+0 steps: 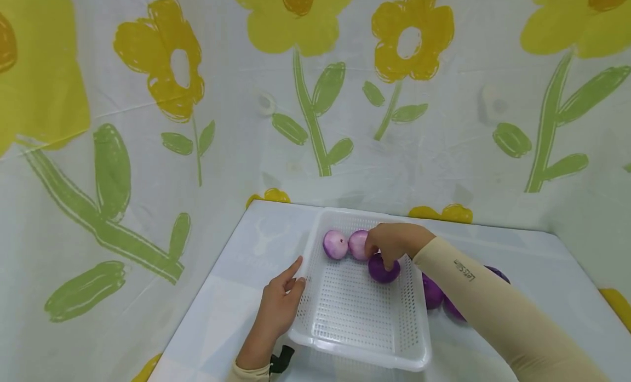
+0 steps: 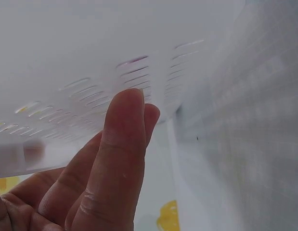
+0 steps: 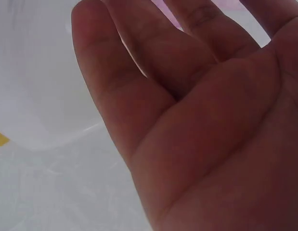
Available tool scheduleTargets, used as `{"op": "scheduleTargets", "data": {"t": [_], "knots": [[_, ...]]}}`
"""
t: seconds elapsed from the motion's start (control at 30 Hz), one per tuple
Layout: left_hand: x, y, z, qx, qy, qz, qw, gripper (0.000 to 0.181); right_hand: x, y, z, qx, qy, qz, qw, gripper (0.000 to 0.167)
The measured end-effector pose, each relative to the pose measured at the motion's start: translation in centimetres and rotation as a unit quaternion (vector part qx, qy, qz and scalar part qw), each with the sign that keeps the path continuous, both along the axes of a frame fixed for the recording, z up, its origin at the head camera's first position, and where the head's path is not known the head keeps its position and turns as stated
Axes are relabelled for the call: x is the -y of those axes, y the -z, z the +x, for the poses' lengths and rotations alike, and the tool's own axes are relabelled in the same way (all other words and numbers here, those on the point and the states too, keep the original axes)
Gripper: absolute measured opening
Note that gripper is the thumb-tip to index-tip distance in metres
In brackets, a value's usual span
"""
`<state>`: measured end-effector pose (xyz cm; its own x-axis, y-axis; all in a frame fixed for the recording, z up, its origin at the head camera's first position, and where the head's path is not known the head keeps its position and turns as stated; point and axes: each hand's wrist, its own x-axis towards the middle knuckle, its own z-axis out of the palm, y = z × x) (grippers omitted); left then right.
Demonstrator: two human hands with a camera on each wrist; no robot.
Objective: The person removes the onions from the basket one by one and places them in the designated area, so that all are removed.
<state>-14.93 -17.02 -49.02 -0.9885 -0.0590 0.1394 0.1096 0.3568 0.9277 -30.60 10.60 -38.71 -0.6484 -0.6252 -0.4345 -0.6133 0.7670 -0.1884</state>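
Observation:
Inside the white perforated basket, my right hand reaches over the right wall and grips a dark purple onion from above. Two paler onions lie beside each other at the basket's far end: one at the left, the other partly behind my right fingers. My left hand rests with nearly straight fingers against the outside of the basket's left wall. In the left wrist view its thumb and fingers are by the slotted wall. The right wrist view shows my palm and fingers; the onion's contact is hidden there.
More dark purple onions lie on the white table right of the basket, partly hidden by my right sleeve. A small black object is by my left wrist. A flower-printed curtain hangs around the table.

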Motion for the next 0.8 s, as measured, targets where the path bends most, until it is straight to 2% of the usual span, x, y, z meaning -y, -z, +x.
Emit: {"op": "scheduleTargets", "data": {"t": [0.27,0.43,0.7,0.8], "knots": [[0.0,-0.2,0.1,0.007,0.002,0.004,1.0000,0.049,-0.4,0.2,-0.4,0.031,0.018,0.002,0.9993,0.050],[-0.1,-0.4,0.1,0.012,0.005,0.007,0.9999,0.050,-0.5,0.9,-0.3,0.050,0.037,-0.008,0.9980,0.055],[-0.1,-0.4,0.1,0.012,0.005,0.010,0.9999,0.050,-0.4,1.4,-0.1,0.056,0.029,0.003,0.9980,0.061],[-0.1,-0.4,0.1,0.010,0.007,0.013,0.9998,0.050,-0.4,1.6,-0.1,0.053,0.047,0.008,0.9975,0.061]]}}
